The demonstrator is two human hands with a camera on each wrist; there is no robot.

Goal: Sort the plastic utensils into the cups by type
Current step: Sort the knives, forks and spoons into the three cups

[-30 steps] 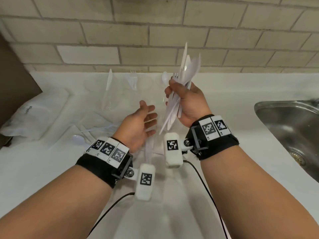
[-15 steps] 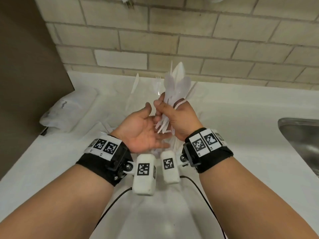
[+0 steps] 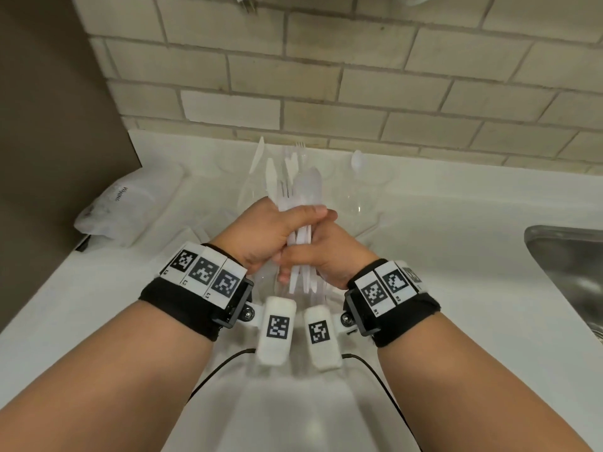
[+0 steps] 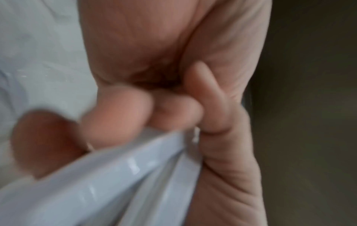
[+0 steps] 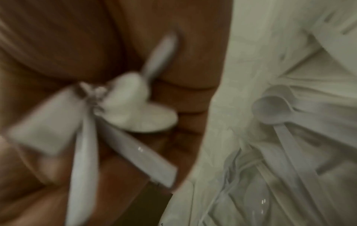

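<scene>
Both hands clasp one upright bundle of white plastic utensils point(image 3: 301, 190) above the white counter. My left hand point(image 3: 287, 223) wraps the upper part, thumb lying across the front. Below it my right hand point(image 3: 310, 256) grips the handles, whose ends stick out underneath. Knife, fork and spoon heads fan out on top. The left wrist view shows curled fingers point(image 4: 115, 116) on white handles point(image 4: 125, 175). The bundle's handles point(image 5: 85, 145) are blurred in the right wrist view. Behind stand three clear cups: a knife point(image 3: 257, 158) in the left, a fork point(image 3: 300, 151) in the middle, a spoon point(image 3: 358, 161) in the right.
A crumpled plastic bag point(image 3: 127, 203) lies at the back left beside a brown panel point(image 3: 55, 125). A steel sink point(image 3: 571, 265) is sunk into the counter at the right. Loose spoons point(image 5: 270, 111) lie on clear wrapping. A brick wall point(image 3: 359, 76) closes the back.
My left hand, open beside the bundle before, has closed round it above my right hand. The bundle has come lower and nearer to me.
</scene>
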